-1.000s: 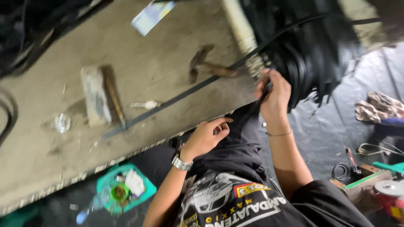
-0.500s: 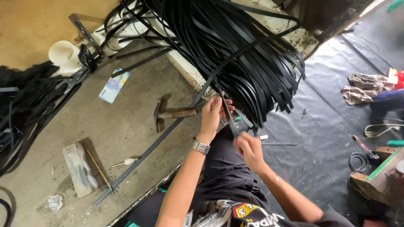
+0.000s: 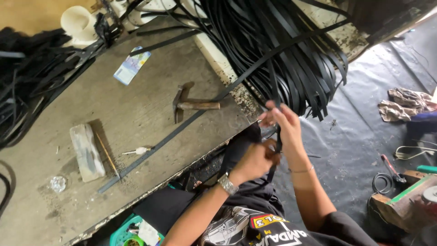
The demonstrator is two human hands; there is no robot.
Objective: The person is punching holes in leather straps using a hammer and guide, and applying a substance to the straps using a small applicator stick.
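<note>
A thick bundle of black rubber strips (image 3: 282, 50) hangs over the edge of a worn wooden work board (image 3: 136, 118). One thin black strip (image 3: 274, 89) drops from the bundle into my hands. My right hand (image 3: 283, 125), with a thin bracelet on its wrist, pinches this strip just below the bundle. My left hand (image 3: 256, 160), with a wristwatch, is closed around the same strip a little lower, above my lap. Both hands touch each other near the board's edge.
On the board lie a hammer (image 3: 193, 105), a long flat black strip (image 3: 150, 152), a grey block (image 3: 86, 152), a blue card (image 3: 132, 66) and a white cup (image 3: 77, 23). More black strips (image 3: 27, 86) pile at left. A rag (image 3: 403, 105), a red-handled tool (image 3: 389, 166) and a green tub (image 3: 120, 233) lie on the floor.
My left hand has come down from the bundle to my lap side. My right hand has risen up the strip to just under the bundle. The view has shifted slightly.
</note>
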